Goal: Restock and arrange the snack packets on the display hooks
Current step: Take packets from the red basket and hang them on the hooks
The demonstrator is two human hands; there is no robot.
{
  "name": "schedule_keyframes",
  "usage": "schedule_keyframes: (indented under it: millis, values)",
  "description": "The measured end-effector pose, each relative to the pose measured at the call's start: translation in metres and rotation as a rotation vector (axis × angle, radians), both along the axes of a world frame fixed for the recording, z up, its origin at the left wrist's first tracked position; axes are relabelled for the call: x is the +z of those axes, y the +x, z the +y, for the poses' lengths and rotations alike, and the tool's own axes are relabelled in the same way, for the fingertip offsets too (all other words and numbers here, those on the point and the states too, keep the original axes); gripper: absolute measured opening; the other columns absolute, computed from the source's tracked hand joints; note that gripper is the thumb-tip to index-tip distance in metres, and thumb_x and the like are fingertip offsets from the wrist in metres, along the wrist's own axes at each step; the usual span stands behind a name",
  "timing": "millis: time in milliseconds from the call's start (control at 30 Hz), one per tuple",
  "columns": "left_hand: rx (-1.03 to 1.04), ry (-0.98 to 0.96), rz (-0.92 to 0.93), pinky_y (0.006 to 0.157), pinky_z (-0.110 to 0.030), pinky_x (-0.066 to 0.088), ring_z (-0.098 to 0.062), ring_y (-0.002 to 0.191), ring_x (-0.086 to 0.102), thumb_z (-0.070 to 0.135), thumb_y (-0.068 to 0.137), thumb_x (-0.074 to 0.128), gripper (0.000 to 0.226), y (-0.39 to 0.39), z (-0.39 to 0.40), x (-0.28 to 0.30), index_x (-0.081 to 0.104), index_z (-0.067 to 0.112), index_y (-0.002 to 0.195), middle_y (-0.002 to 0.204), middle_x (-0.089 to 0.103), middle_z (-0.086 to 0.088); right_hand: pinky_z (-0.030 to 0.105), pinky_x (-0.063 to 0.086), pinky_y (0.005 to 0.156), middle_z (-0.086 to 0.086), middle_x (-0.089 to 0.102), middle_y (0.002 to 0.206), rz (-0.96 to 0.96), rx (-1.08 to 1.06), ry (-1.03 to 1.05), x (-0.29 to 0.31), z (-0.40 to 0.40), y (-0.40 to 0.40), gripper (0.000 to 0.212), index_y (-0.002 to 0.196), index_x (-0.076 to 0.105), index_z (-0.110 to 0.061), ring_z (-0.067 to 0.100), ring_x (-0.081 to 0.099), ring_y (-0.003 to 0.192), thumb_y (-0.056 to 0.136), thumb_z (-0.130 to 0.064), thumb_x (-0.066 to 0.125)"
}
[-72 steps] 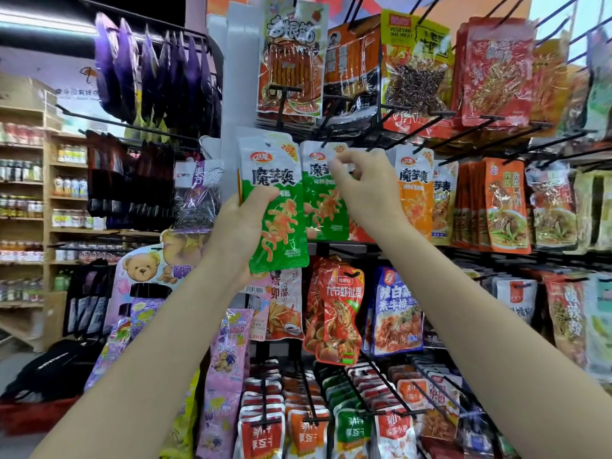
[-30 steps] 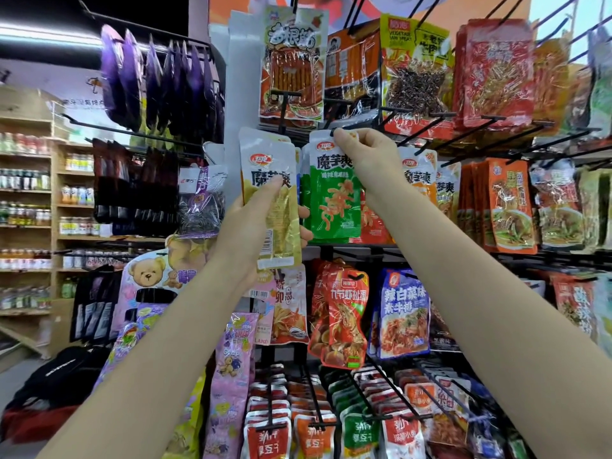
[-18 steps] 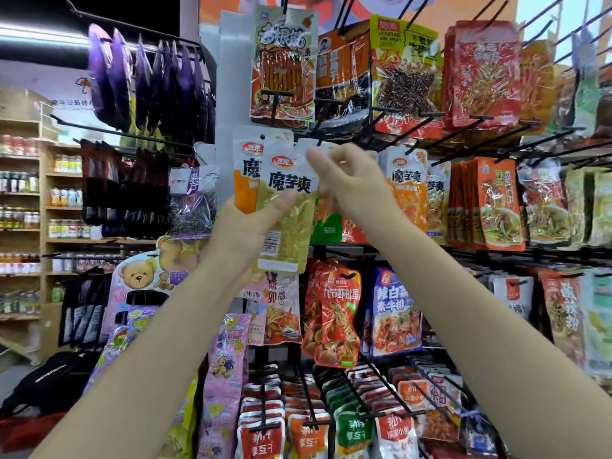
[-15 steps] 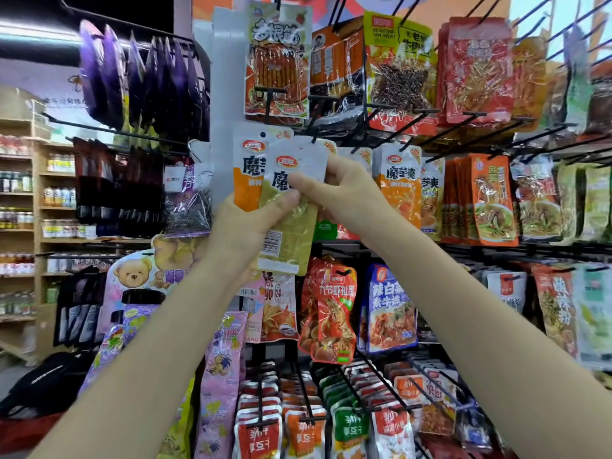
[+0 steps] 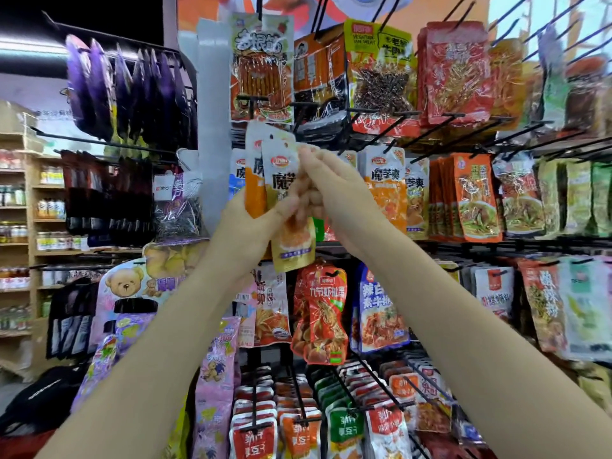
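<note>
My left hand (image 5: 251, 223) grips a small fan of snack packets in front of the hook rack: an orange packet (image 5: 255, 180) behind and a yellow-gold packet (image 5: 284, 207) in front. My right hand (image 5: 331, 193) reaches in from the right, and its blurred fingers touch the upper right edge of the yellow-gold packet. Whether it pinches the packet I cannot tell. Behind the hands hang matching orange packets (image 5: 385, 190) on black display hooks (image 5: 371, 134). The green packets on the middle hook are mostly hidden by my hands.
Rows of black hooks carry red, orange and green packets (image 5: 470, 197) to the right and above. Lower hooks hold red and blue packets (image 5: 321, 313) and several small pouches (image 5: 298, 425). Purple bags (image 5: 126, 91) hang at the left, with wooden shelves (image 5: 29, 226) beyond.
My right hand hung the green packet on the middle hook, then came back to the packets in my left hand. My left hand lifted its packets slightly higher.
</note>
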State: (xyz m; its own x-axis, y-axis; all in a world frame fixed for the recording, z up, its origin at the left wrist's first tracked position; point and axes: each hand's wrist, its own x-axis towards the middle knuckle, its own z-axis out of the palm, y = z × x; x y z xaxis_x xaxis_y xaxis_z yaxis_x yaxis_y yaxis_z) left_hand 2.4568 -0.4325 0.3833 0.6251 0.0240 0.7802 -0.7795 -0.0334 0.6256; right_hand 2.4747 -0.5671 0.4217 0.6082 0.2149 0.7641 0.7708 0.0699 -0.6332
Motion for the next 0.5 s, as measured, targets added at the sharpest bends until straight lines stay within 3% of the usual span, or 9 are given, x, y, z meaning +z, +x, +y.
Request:
schedule_keyframes:
  millis: [100,233,267,333,433,500]
  values:
    - [0.011,-0.106,0.016,0.094,-0.053,0.057,-0.026,0.096,0.075,0.022,0.092,0.071,0.008,0.009,0.002,-0.003,0.070,0.019,0.099,0.096,0.078,-0.001,0.025,0.035,0.045,0.007,0.056,0.076,0.012,-0.110,0.113,0.001,-0.012,0.007,0.015,0.094,0.047,-0.015,0.010,0.043,0.045,0.100,-0.020,0.060]
    - [-0.039,-0.156,0.011,0.091,-0.048,0.059,-0.026,0.095,0.075,0.017,0.086,0.074,0.012,0.012,-0.010,0.002,0.071,0.018,0.098,0.096,0.079,-0.002,0.021,0.042,0.053,-0.001,0.059,0.082,-0.011,-0.174,0.088,-0.001,-0.027,0.011,0.022,0.100,0.057,-0.022,0.004,0.052,0.057,0.093,-0.039,0.070]
    - [-0.056,-0.159,0.018,0.088,-0.046,0.060,-0.026,0.093,0.075,0.018,0.082,0.076,0.016,0.011,-0.014,0.004,0.071,0.016,0.098,0.096,0.078,-0.004,0.023,0.051,0.057,-0.003,0.065,0.085,-0.012,-0.130,0.050,-0.003,-0.029,0.011,0.018,0.100,0.061,-0.023,0.004,0.062,0.064,0.093,-0.038,0.069]
    - [-0.060,-0.145,0.032,0.082,-0.042,0.062,-0.024,0.088,0.076,0.015,0.083,0.076,0.015,0.016,-0.023,0.004,0.071,0.014,0.097,0.093,0.078,-0.004,0.038,0.061,0.081,-0.004,0.075,0.102,-0.025,-0.049,0.017,-0.007,-0.034,0.014,0.010,0.104,0.068,-0.028,0.012,0.072,0.091,0.095,-0.033,0.068]
    - [-0.058,-0.188,0.073,0.074,-0.038,0.063,-0.022,0.086,0.076,0.020,0.086,0.075,0.014,0.021,-0.039,0.004,0.070,0.016,0.098,0.092,0.079,-0.002,0.050,0.054,0.097,-0.001,0.071,0.120,-0.059,-0.125,0.000,-0.006,-0.048,0.021,0.033,0.124,0.063,-0.023,0.020,0.067,0.111,0.095,-0.040,0.066]
    - [-0.055,-0.232,0.114,0.068,-0.035,0.062,-0.019,0.084,0.076,0.027,0.093,0.071,0.010,0.027,-0.046,0.006,0.070,0.020,0.099,0.090,0.078,0.002,0.051,0.048,0.105,0.001,0.061,0.138,-0.028,-0.202,-0.017,0.001,-0.062,0.025,0.070,0.143,0.049,-0.019,0.022,0.057,0.127,0.088,-0.058,0.066]
